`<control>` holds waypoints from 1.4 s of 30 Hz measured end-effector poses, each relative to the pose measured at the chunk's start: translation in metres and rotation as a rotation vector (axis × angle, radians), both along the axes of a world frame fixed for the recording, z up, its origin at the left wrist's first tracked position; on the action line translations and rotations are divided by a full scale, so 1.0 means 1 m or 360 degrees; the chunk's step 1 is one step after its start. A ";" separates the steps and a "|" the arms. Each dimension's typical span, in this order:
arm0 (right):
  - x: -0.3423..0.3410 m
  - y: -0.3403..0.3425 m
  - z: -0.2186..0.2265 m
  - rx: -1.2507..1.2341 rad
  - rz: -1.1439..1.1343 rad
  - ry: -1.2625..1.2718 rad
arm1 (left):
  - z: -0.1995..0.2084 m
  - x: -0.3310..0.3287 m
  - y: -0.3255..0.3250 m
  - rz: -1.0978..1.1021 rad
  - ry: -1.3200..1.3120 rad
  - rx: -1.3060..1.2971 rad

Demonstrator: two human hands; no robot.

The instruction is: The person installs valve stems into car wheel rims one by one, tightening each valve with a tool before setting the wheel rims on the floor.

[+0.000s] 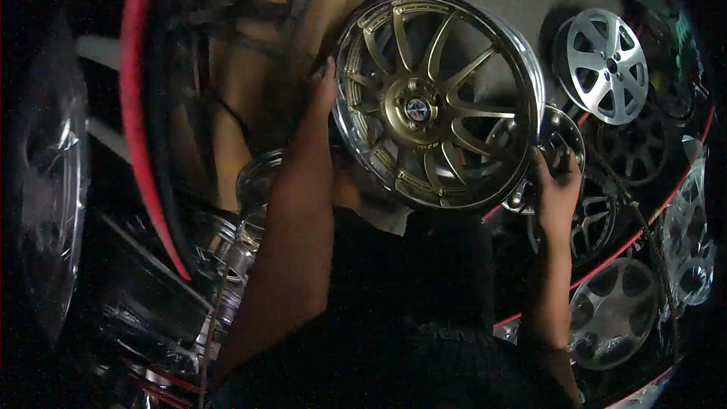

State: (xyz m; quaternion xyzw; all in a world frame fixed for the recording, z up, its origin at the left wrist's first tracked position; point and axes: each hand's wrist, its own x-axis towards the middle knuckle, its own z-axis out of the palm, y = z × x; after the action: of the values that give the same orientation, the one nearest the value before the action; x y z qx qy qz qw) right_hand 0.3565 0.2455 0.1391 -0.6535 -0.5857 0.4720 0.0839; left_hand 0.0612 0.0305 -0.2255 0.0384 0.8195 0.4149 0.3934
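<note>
A large gold multi-spoke car wheel rim with a polished silver lip faces up in front of me, its dark centre cap at the hub. My left hand grips the lip at its left edge, the fingers partly hidden along the rim's side. On the lower right edge, my right hand is closed around the lip, thumb and fingers showing. Behind the right hand sits another silver wheel rim, partly covered by the gold one.
A silver wheel rim stands at the upper right. Plastic-wrapped rims and a grey one lie at the right along red-edged racking. A curved red bar runs down the left. Several shiny rims crowd the lower left.
</note>
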 end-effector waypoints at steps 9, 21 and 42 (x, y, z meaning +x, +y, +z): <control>-0.010 -0.028 0.002 -0.0091 -0.0027 -0.0044 | -0.027 0.012 0.000 -0.0072 -0.0014 -0.0075; -0.021 -0.025 -0.012 0.0270 0.0270 -0.0289 | 0.283 0.116 0.015 0.0005 -0.0517 -0.0287; -0.012 -0.059 -0.063 -0.0259 0.0371 0.0083 | 0.252 0.066 -0.051 0.0656 -0.0868 0.0492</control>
State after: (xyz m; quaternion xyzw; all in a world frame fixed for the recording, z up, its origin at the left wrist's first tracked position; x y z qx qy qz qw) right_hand 0.3445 0.1869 0.0761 -0.5733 -0.6150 0.5413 -0.0097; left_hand 0.1268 -0.0200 0.0267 -0.1804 0.6028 0.5993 0.4949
